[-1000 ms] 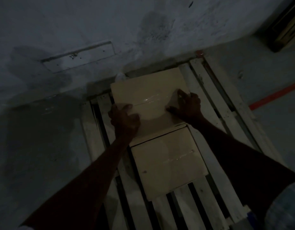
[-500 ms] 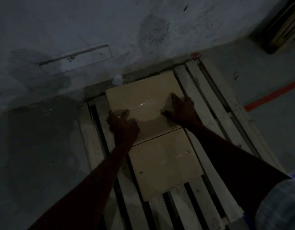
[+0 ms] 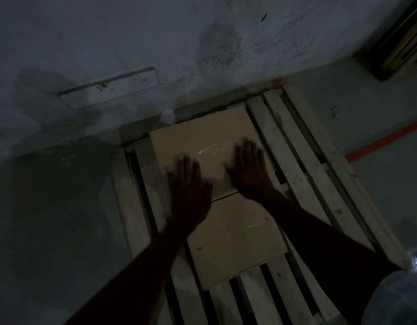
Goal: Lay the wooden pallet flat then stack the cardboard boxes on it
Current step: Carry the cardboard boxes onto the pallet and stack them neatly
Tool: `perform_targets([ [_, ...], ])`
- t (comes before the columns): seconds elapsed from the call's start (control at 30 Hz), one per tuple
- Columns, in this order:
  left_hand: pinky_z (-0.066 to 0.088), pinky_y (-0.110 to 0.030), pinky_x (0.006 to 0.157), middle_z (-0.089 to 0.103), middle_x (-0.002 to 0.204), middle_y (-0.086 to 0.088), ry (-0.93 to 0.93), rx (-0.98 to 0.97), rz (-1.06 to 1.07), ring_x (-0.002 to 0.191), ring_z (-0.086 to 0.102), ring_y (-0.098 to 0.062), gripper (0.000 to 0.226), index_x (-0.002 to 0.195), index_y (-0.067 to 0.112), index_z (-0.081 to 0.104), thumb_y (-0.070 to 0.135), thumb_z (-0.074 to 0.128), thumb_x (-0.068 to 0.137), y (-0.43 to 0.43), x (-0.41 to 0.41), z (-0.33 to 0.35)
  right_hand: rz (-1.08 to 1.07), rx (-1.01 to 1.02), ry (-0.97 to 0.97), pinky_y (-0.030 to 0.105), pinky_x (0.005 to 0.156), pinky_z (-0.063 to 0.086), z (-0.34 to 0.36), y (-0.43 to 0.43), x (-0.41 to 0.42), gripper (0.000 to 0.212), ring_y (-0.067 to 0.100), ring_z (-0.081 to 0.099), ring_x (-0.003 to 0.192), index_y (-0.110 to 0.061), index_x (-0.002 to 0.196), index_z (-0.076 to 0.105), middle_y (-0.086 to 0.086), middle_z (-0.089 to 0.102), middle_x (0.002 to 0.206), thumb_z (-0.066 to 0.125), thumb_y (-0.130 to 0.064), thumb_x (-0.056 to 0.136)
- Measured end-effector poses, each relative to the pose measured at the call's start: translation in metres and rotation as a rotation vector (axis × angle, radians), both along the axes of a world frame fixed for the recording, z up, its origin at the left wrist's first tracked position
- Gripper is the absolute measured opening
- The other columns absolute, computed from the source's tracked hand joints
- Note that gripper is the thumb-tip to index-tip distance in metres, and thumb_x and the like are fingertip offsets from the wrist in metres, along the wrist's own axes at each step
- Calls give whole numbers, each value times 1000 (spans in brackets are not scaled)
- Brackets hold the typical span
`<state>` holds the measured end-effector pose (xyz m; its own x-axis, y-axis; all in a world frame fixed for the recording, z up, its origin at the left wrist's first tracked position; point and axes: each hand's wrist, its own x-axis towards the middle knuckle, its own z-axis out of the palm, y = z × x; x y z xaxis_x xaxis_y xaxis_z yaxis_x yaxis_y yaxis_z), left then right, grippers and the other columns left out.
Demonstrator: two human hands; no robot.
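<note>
Both the left hand [image 3: 190, 191] and right hand [image 3: 251, 171] have let go of the far box's [image 3: 202, 137] sides, fingers now spread flat on its lid, so it's seated on the pallet [image 3: 294, 141] behind the near box [image 3: 235, 240]

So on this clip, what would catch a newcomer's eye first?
Two pale cardboard boxes, far and near, lie end to end on the flat pallet by the wall. Both hands, left and right, are spread flat, blurred, over the far box. An orange line crosses the floor at right.
</note>
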<state>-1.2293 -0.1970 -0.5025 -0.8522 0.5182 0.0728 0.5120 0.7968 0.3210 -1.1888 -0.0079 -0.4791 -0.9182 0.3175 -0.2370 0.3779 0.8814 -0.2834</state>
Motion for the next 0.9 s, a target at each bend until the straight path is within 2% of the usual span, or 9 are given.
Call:
perform_targets([
  [0.13,14,-62,122,19,167,-18,54,-24,-28,156,12,-34,67,155,6,36,48,41,104,8,8,-13,91,18,77,58,123,0,-12,-15,16,81,45,-4,152,-6,160,12,29,0,164,6,-62,102],
  [0.33,14,-62,122,22,166,-17,42,-41,-57,156,16,-35,67,155,8,38,49,45,102,6,5,-12,118,34,52,61,122,5,-12,-14,20,78,46,2,152,-6,160,18,28,4,164,10,-59,103],
  [0.43,14,-69,119,28,163,-23,-28,-119,-17,152,25,-41,71,150,4,45,52,39,98,19,11,0,92,5,77,60,121,13,0,-10,46,73,44,11,152,-8,158,25,25,13,165,18,-54,102],
  [0.53,14,-70,116,25,162,-27,-138,-99,1,151,22,-44,79,148,5,48,57,28,92,55,36,31,-108,14,132,58,120,23,9,-2,103,64,43,29,148,-4,150,43,27,32,158,31,-47,104],
  [0.63,21,-68,117,30,161,-26,-118,-21,-193,150,26,-43,74,147,7,51,57,28,96,110,92,61,-402,65,193,57,118,28,28,34,189,60,44,39,142,-2,144,51,30,39,152,38,-45,103],
  [0.7,18,-67,119,29,162,-24,-129,40,-313,152,23,-41,71,149,9,49,58,30,99,150,141,76,-530,129,224,57,118,28,48,64,253,59,45,38,142,-2,144,50,31,38,153,39,-43,103],
  [0.8,10,-63,122,22,166,-20,-167,77,-513,156,14,-35,72,153,12,42,60,30,101,221,235,99,-688,222,212,57,120,24,78,113,362,57,43,28,147,-5,148,45,28,29,159,39,-42,105],
  [0.9,17,-65,120,27,163,-22,-171,120,-689,154,20,-37,71,150,10,46,58,35,99,287,327,120,-846,282,241,58,119,25,103,157,460,56,43,29,147,-7,148,46,28,30,158,44,-40,104],
])
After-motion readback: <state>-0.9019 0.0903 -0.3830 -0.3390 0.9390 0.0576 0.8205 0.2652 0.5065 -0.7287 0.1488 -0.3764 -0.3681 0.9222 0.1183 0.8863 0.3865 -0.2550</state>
